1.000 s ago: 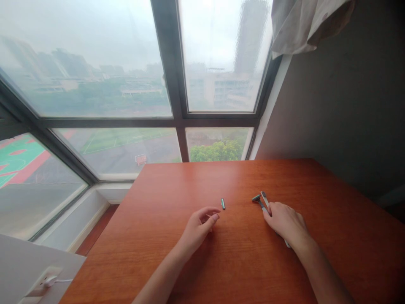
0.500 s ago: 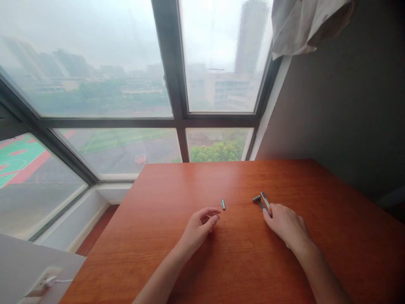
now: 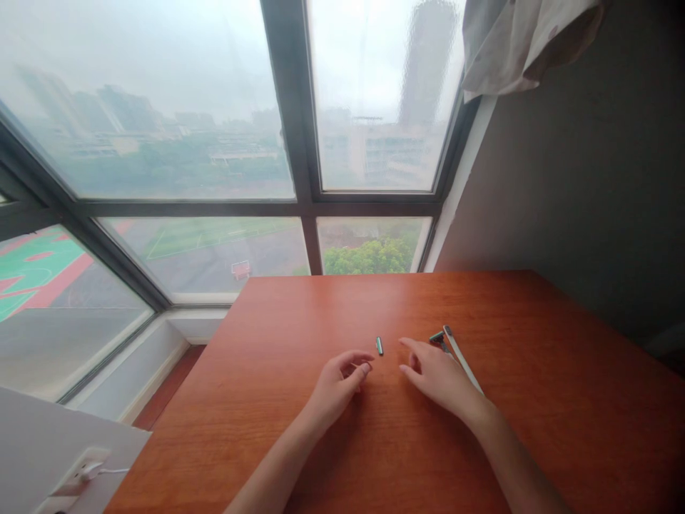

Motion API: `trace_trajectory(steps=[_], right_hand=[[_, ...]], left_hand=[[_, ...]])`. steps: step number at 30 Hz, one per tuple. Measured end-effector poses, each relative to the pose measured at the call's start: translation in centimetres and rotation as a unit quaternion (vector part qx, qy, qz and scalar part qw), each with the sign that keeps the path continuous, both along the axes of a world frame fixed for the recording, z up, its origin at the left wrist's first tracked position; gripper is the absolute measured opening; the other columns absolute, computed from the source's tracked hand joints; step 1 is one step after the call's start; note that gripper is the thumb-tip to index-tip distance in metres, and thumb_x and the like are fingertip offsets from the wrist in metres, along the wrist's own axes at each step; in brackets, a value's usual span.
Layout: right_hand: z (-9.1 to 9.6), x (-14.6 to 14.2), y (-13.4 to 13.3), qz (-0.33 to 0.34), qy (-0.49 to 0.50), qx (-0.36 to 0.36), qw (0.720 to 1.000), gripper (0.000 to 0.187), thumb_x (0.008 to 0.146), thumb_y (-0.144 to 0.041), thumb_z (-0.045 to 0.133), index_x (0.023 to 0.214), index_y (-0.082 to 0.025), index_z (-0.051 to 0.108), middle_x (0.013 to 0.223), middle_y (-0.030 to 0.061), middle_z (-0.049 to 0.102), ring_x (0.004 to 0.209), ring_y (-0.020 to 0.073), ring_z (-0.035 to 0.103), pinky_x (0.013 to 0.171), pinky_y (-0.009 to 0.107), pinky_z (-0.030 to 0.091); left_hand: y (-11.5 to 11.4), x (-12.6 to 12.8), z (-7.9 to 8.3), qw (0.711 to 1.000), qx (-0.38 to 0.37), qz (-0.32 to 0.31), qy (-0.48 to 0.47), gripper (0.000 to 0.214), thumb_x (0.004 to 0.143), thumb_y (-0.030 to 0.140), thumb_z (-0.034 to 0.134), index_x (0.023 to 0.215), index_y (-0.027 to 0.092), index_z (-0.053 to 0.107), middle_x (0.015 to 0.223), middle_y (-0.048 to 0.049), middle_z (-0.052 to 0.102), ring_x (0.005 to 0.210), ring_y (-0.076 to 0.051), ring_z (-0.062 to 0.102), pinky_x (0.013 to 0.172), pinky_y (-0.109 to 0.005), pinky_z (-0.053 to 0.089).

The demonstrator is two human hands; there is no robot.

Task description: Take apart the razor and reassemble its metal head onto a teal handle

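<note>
A small razor blade cartridge (image 3: pixel 379 346), dark with a green strip, lies on the wooden table between my hands, touched by neither. My left hand (image 3: pixel 337 385) rests just nearer to me and left of it, fingers loosely curved, the thumb a little apart from them, nothing seen in it. To the cartridge's right, my right hand (image 3: pixel 436 373) is open, its index finger pointing left and thumb apart. Beyond that hand lies a razor (image 3: pixel 437 337), its head showing and most of its handle hidden. Beside it stretches a slim white stick with a dark tip (image 3: pixel 464 363), partly behind my wrist.
The reddish-brown table (image 3: pixel 240 414) reaches to large windows (image 3: pixel 193 157) at the back. A grey wall (image 3: pixel 561 178) stands on the right, with a pale curtain (image 3: pixel 524 50) hanging above. At lower left, a plug (image 3: pixel 90 471) sits in a wall socket.
My right hand has let go of the razor and moved left towards the cartridge, uncovering more of the white stick. My left hand has stayed about where it was.
</note>
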State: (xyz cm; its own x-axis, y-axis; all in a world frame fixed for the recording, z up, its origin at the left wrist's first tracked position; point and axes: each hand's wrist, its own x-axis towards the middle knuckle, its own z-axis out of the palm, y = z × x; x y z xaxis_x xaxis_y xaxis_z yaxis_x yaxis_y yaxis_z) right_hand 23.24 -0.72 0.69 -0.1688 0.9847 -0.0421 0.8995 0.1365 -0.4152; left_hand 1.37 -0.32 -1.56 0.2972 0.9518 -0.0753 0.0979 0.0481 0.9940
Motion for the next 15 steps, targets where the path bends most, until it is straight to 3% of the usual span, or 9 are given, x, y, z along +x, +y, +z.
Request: trace_trajectory(steps=[4,15], right_hand=[[0.1,-2.3,1.2,0.059,-0.008,0.003,0.998,0.049,0.081,-0.024,0.057,0.129,-0.025,0.048,0.106,0.0054,0.065,0.088,0.0181,0.062,0.073,0.024,0.04],[0.6,-3.4,2.0,0.072,-0.057,0.01,0.996,0.013,0.085,-0.023,0.052,0.092,-0.021,0.062,0.089,0.0043,0.069,0.076,0.0169,0.063,0.06,0.024,0.033]], left_hand=[[0.0,-0.1,-0.1,1.0,-0.001,-0.013,0.003,0.032,0.079,0.035,0.061,0.101,0.013,0.068,0.08,-0.0057,0.064,0.063,-0.013,0.052,0.056,-0.022,0.043],[0.1,-0.1,-0.1,1.0,0.0,-0.021,0.004,0.032,0.079,0.036,0.061,0.1,0.012,0.068,0.079,-0.0059,0.065,0.064,-0.013,0.054,0.056,-0.022,0.043]])
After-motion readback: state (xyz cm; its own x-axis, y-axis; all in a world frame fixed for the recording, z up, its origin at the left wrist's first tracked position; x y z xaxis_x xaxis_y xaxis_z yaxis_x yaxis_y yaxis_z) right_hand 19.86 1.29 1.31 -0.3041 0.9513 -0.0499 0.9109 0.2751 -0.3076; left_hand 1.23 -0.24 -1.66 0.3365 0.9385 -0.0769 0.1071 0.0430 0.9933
